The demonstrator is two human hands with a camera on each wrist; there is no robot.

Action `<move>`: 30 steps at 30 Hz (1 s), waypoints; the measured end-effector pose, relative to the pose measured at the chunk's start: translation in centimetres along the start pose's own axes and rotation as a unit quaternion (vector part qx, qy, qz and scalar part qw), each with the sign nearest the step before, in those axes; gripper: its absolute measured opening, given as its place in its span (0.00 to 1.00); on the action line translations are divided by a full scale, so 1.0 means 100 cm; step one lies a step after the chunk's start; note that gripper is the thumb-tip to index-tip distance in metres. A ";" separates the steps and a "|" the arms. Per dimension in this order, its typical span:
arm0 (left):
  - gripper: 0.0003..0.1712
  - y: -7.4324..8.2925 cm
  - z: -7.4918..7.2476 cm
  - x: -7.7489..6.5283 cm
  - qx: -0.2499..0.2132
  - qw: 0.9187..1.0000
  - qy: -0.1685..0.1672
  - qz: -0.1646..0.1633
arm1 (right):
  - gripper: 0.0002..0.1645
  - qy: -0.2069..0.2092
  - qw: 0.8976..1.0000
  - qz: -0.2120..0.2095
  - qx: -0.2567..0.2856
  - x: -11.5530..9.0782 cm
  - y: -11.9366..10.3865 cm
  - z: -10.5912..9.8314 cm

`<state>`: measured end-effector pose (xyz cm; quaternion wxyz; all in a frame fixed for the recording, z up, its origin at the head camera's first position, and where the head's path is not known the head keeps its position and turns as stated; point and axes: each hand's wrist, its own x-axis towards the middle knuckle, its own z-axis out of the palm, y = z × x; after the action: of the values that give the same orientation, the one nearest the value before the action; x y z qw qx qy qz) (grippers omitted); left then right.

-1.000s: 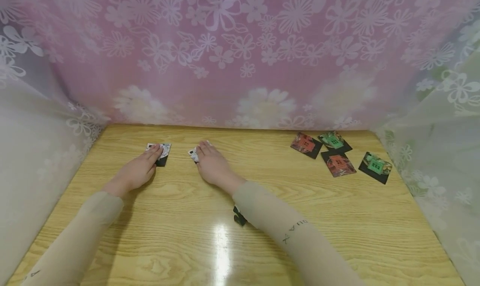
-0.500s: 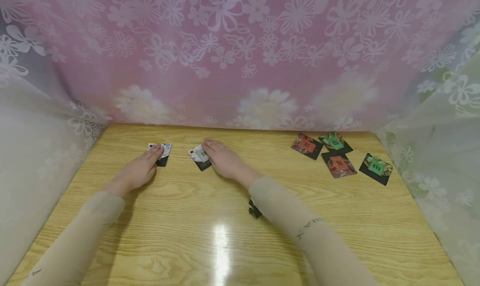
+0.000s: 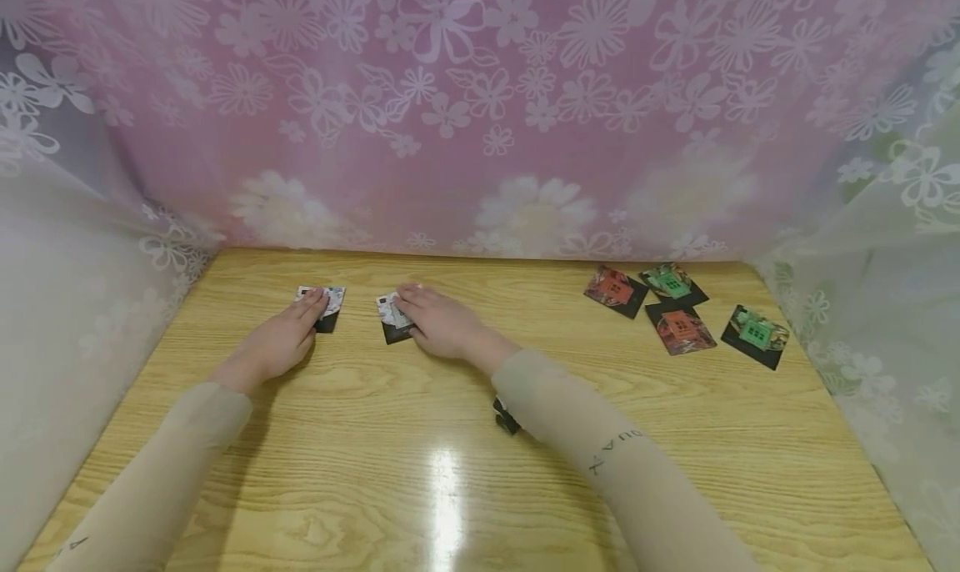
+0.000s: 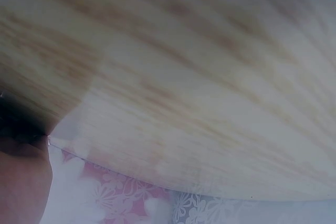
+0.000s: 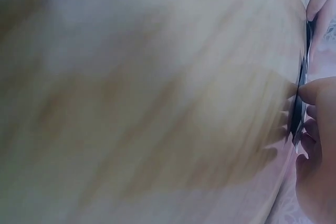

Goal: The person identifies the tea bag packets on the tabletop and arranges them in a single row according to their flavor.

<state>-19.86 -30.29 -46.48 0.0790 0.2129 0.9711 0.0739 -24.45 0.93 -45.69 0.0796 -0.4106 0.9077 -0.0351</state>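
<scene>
Two flat square packets with a white patterned top and a black lower part lie on the wooden table toward the back left. My left hand [image 3: 279, 343] rests with straight fingers on the left packet [image 3: 326, 324], covering much of it. On the right packet [image 3: 393, 330], my right hand [image 3: 447, 325] lies with its fingers extended over the right side. The right wrist view shows that packet edge-on as a thin dark strip [image 5: 298, 111] beneath the fingers. Just part of my left hand [image 4: 23, 187] enters the left wrist view, by a dark shape.
Two red packets [image 3: 615, 290] [image 3: 681, 328] and two green ones [image 3: 672, 283] [image 3: 756, 336] lie at the back right of the table [image 3: 360, 447]. A dark piece [image 3: 506, 418] shows partly under my right forearm. Flowered curtains [image 3: 480, 122] border the back and sides.
My right hand slid right toward its packet's edge, then came back left over it. That packet has turned and sits straighter. The left hand has stayed in place.
</scene>
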 end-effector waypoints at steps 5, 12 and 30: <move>0.35 0.000 0.000 -0.001 0.002 1.000 0.006 0.003 | 0.38 0.006 1.000 0.020 -0.011 0.005 -0.007 0.003; 0.36 -0.001 0.001 0.000 0.004 1.000 -0.004 -0.002 | 0.38 0.008 0.997 0.070 -0.023 0.015 -0.019 0.008; 0.35 0.001 0.001 0.000 -0.003 1.000 0.006 0.008 | 0.39 0.009 0.994 0.109 -0.001 0.018 -0.037 0.008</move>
<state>-19.83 -30.20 -46.53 0.0734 0.2196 0.9697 0.0781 -22.76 -2.84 -46.18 0.0747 -0.3085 0.9478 -0.0294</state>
